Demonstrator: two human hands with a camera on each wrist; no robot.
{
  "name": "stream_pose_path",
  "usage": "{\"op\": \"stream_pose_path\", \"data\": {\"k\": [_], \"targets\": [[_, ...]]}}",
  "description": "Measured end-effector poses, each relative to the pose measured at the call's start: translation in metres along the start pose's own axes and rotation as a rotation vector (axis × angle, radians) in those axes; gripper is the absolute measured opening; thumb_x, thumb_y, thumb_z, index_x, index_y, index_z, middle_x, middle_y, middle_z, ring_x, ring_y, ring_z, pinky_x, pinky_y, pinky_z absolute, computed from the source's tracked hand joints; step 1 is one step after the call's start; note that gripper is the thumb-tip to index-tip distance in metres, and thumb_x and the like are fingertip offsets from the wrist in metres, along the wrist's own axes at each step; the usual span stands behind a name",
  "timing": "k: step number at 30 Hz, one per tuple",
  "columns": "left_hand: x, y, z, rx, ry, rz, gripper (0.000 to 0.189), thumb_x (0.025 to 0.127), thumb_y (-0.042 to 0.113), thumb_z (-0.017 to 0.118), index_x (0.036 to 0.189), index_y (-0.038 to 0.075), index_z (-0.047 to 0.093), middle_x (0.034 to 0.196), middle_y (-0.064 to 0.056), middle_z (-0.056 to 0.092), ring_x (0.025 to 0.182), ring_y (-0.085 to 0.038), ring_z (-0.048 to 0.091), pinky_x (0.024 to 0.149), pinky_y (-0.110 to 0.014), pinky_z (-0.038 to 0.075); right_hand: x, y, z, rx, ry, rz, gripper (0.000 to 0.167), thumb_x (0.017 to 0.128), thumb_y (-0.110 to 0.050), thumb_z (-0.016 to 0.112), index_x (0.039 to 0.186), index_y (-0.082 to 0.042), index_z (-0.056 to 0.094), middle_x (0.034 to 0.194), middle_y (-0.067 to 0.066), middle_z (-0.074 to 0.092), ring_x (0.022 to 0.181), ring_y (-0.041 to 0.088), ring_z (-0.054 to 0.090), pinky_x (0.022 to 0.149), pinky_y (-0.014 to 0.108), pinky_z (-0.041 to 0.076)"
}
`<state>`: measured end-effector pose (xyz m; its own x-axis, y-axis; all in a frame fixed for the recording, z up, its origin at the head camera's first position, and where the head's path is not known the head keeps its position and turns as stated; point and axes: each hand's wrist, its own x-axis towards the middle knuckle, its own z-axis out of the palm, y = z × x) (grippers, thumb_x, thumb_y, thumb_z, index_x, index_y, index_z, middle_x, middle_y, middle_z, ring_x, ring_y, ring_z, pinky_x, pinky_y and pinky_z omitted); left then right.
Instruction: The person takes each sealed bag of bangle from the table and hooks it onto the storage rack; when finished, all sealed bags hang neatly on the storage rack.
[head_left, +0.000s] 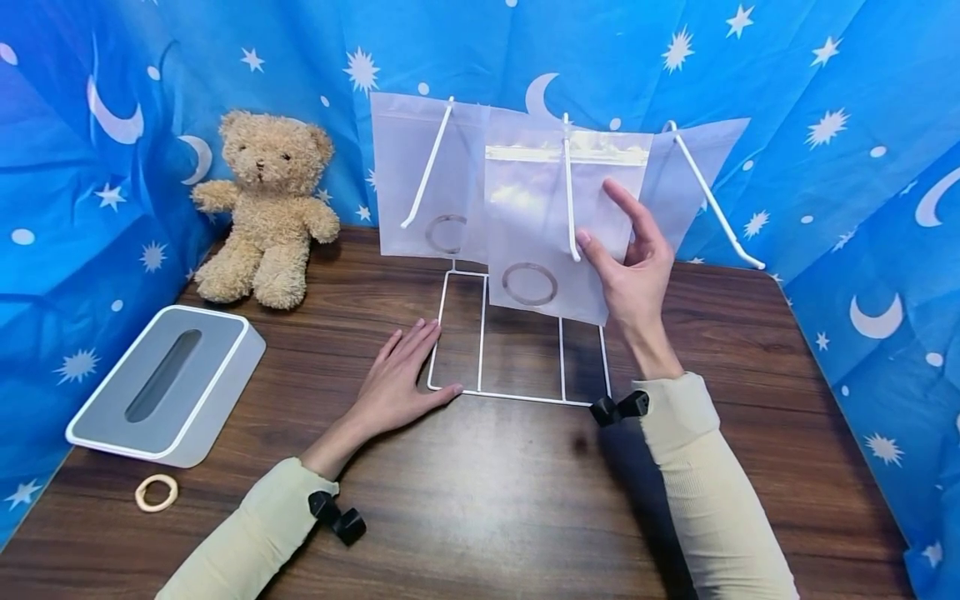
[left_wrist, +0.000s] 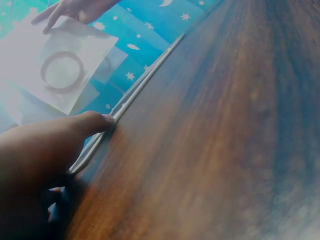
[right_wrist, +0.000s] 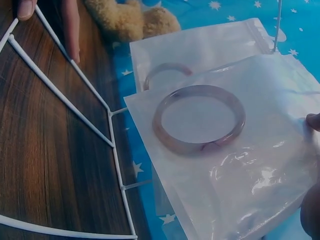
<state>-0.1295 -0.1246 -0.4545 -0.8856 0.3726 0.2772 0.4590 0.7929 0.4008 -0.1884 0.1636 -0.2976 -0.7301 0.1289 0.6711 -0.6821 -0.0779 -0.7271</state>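
A white wire display rack (head_left: 517,397) stands on the table with three long hooks. On its middle hook (head_left: 570,200) hangs a clear zip bag (head_left: 525,225) holding a pinkish-brown bangle (right_wrist: 164,134). My right hand (head_left: 637,275) is at the bag's right side, thumb by the hook tip and index finger extended along the bag's front. Another zip bag (head_left: 408,158) with a bangle hangs on the left hook, and a third bag (head_left: 684,175) on the right hook; its contents are hidden. My left hand (head_left: 401,379) rests on the rack base's left front corner, fingers spread.
A teddy bear (head_left: 273,200) sits at the back left. Nearer stands a grey and white tissue box (head_left: 217,392), with a small beige ring (head_left: 140,493) in front of it. Blue star-and-moon cloth (head_left: 465,42) surrounds the wooden table (head_left: 480,517).
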Motion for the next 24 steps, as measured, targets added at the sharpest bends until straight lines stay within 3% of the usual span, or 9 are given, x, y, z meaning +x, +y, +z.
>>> {"op": "stream_pose_path", "data": {"k": [7,15,19,22,24], "targets": [[0.0,-0.001,0.0,-0.009,0.001,0.005,0.095,0.084,0.063,0.063,0.151,0.003,0.035,0.156,-0.01,0.034,0.145,-0.024,0.023,0.118,-0.045,0.012,-0.003,0.001,0.001,0.016,0.01,0.024,0.054,0.078,0.016,0.072,0.129,0.001,0.062,0.134,0.016,0.057,0.099,0.028,0.065,0.078,0.028,0.056],[0.0,0.0,-0.002,-0.004,-0.008,0.002,0.095,0.084,0.063,0.063,0.151,0.003,0.034,0.156,-0.009,0.033,0.146,-0.023,0.022,0.118,-0.044,0.011,-0.002,0.006,-0.007,0.007,-0.041,0.027,0.052,0.082,0.013,0.07,0.131,0.001,0.06,0.134,0.017,0.057,0.093,0.029,0.067,0.076,0.03,0.058],[0.001,0.002,-0.002,-0.006,-0.003,0.002,0.096,0.084,0.064,0.063,0.152,0.004,0.034,0.157,-0.008,0.032,0.146,-0.023,0.022,0.118,-0.044,0.01,-0.004,0.005,-0.017,0.012,-0.07,0.048,0.046,0.084,0.011,0.068,0.128,0.003,0.061,0.131,0.02,0.058,0.093,0.031,0.069,0.072,0.032,0.059],[0.003,0.002,-0.002,-0.007,0.0,0.005,0.095,0.083,0.064,0.063,0.151,0.004,0.034,0.156,-0.008,0.033,0.145,-0.023,0.023,0.118,-0.044,0.011,-0.01,0.005,-0.028,-0.009,-0.093,0.031,0.04,0.084,0.012,0.068,0.124,0.007,0.063,0.125,0.024,0.059,0.082,0.02,0.069,0.065,0.022,0.055],[0.003,0.002,-0.001,-0.009,0.002,0.008,0.095,0.083,0.063,0.064,0.151,0.003,0.035,0.156,-0.009,0.033,0.145,-0.024,0.023,0.118,-0.045,0.012,-0.017,0.005,-0.037,-0.05,-0.103,0.015,0.038,0.084,0.013,0.067,0.121,0.01,0.063,0.122,0.025,0.059,0.088,0.018,0.066,0.074,0.023,0.054]]}}
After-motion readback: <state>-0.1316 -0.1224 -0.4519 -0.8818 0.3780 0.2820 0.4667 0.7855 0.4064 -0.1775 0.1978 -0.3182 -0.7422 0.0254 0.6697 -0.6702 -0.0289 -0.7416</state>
